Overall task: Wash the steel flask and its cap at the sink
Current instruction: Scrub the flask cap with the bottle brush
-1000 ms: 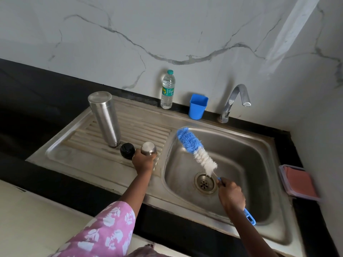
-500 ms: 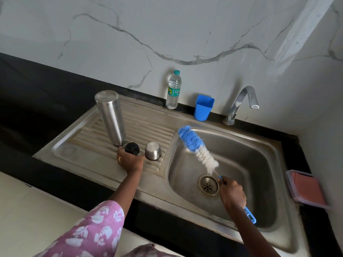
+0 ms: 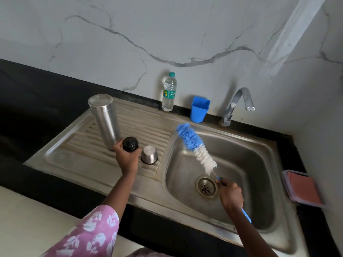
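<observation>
"Steel flask (image 3: 104, 121), tall and brushed: where is it?"

"Standing, apparently mouth-down, on the ribbed steel draining board (image 3: 81, 145), just beyond the left hand (image 3: 128, 158). Whether the thumb touches it cannot be told."

"And the cap?"

"The round black screw cap (image 3: 130, 144) sits in that hand's curled fingers, gripped from below. A small steel cup lid (image 3: 149, 154) stands upside down just to the right of the same hand, untouched."

"The other hand?"

"The right hand (image 3: 231, 193) is clenched round the thin blue handle of a long bottle brush with blue and white bristles (image 3: 196, 147). The brush slants up and away from it over the steel sink basin (image 3: 250, 154)."

"So scrubbing the black cap looks like the step in hand?"

"Probably. The person would do well to carry the cap across towards the right hand, over the basin, so drips land there. Turning the cap against the bristles should work them into its threads and recessed top better than jabbing. Wet plastic is likely to slip, so a firm grip matters. No water shows at the curved chrome tap (image 3: 237, 104) beyond the right hand, so rinsing will need it opened."
</observation>
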